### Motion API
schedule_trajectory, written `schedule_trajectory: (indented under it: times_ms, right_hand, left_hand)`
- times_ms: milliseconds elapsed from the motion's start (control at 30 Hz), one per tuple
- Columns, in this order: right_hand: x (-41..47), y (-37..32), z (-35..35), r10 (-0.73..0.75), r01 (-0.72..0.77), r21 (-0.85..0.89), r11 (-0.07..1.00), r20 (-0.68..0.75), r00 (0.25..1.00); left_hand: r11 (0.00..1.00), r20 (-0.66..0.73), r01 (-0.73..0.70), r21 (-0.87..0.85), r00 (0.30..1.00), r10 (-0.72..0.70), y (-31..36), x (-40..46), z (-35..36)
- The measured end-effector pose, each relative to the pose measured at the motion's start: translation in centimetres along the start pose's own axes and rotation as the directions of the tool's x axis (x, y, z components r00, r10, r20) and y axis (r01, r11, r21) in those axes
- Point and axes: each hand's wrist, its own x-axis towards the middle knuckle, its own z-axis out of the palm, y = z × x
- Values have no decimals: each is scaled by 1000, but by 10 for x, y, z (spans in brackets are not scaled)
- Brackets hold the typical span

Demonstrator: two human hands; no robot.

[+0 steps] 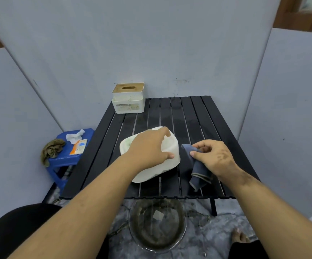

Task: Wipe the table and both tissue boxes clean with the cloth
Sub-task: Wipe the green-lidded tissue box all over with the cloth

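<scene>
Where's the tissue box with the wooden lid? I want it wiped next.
In the head view, the wooden-lidded tissue box stands at the black slatted table's far left corner, against the wall.

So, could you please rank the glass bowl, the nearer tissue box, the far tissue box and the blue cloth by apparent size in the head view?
1. Glass bowl, though nearest the camera.
2. Nearer tissue box.
3. Far tissue box, though farthest.
4. Blue cloth, partly hidden by the right hand.

Soft, even, rather dim indoor light — shadows faint, no glare. Wide-angle bending curves the wall panels at the edges; detail slightly soft throughout.
</scene>
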Motion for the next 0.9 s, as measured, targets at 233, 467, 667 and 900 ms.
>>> schedule_trajectory:
  times_ms: [233, 467, 667, 900]
  right_hand:
    - [-5, -33, -13, -51, 66, 224, 972, -73, 996]
    - [-33, -57, -10, -337, 343, 165, 925, -65, 939]
    - [-58, -69, 24, -748, 756, -296, 585, 163, 643]
    - [-24, -71, 4, -532, 508, -234, 829, -53, 845]
  left_hand:
    - [933, -54, 9, -359, 998, -30, -29, -12, -49]
    - [754, -42, -90, -651, 996, 83, -67, -25, -46]
    - [680, -33, -153, -717, 982, 186, -75, -26, -33]
    - [621, 11, -139, -772, 973, 232, -90, -20, -33]
